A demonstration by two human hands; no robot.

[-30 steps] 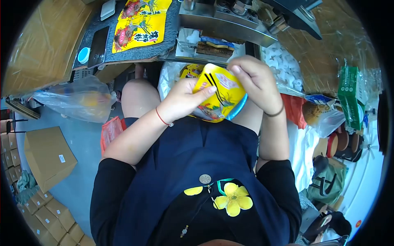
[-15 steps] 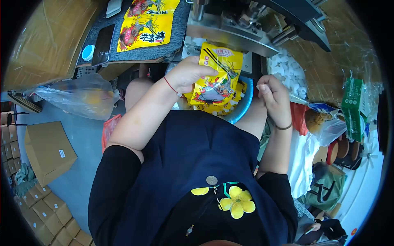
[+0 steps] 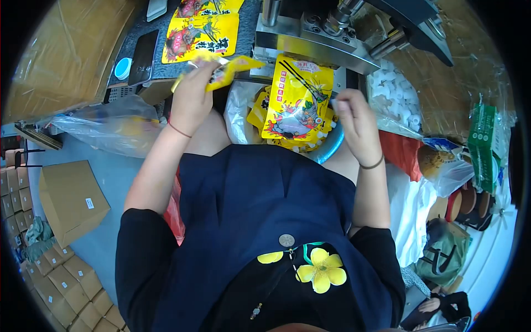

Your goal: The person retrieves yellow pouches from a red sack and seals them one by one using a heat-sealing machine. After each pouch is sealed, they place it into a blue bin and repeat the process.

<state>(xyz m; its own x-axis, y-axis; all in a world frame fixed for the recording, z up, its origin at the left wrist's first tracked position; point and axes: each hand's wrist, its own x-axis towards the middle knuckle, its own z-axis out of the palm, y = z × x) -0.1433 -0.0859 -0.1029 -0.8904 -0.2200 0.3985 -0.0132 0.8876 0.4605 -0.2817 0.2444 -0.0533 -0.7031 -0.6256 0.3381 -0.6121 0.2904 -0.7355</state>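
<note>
My left hand (image 3: 193,91) is closed on a yellow pouch (image 3: 235,71), blurred by motion, near the left table's front edge. Another yellow printed pouch (image 3: 298,102) has its top edge at the metal press (image 3: 315,47) and hangs over a blue-rimmed basin (image 3: 332,145) between my knees. More yellow pouches (image 3: 258,112) lie in that basin. Just right of the hanging pouch, my right hand (image 3: 357,124) is closed, thumb against bent fingers. A small pale piece (image 3: 334,103) shows at its fingertips, too small to make out fully.
Flat yellow pouches (image 3: 202,36), a dark phone (image 3: 145,55) and a blue cap (image 3: 123,68) lie on the left table. White plastic spouts (image 3: 395,97) fill a bag at right. A cardboard box (image 3: 74,199) stands on the floor. Another person (image 3: 442,307) is at lower right.
My left hand has left the pouch at the press and moved left, now with another pouch in it. The right hand has moved slightly up and left, towards the hanging pouch.
</note>
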